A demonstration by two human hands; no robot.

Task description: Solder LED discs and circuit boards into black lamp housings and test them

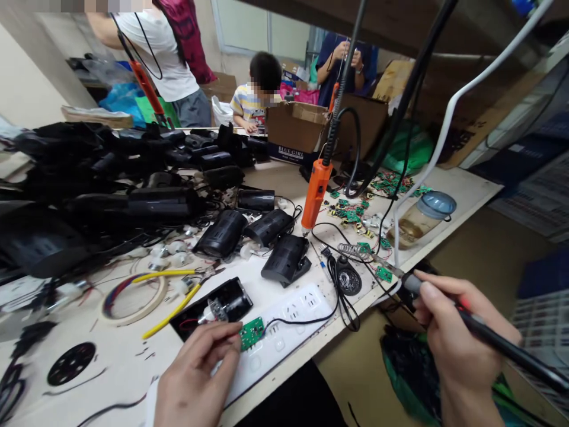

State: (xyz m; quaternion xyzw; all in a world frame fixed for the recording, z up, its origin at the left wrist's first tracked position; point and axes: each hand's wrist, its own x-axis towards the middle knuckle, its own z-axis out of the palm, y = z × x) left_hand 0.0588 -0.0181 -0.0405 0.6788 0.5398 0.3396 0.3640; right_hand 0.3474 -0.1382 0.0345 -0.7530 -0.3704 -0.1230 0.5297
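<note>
Head view: the left hand has its grip pinched on a green circuit board, thumb and fingers closed at the board's left edge, and holds it over a white power strip on the counter. A thin black cable runs from the board's right side across the strip. The right hand, well to the right of the strip and out past the counter edge, has its grip closed around a soldering iron, whose front end points up and left toward a wire spring.

Just left of the strip lies an open black housing with a white part inside; farther left are yellow-handled pliers and a tape roll. Beyond the strip sit closed black housings, with a large pile of black parts behind and to the left. An orange electric screwdriver hangs upright beyond the strip, its tip near one housing. To the strip's far right are loose green boards and a jar with a blue lid.
</note>
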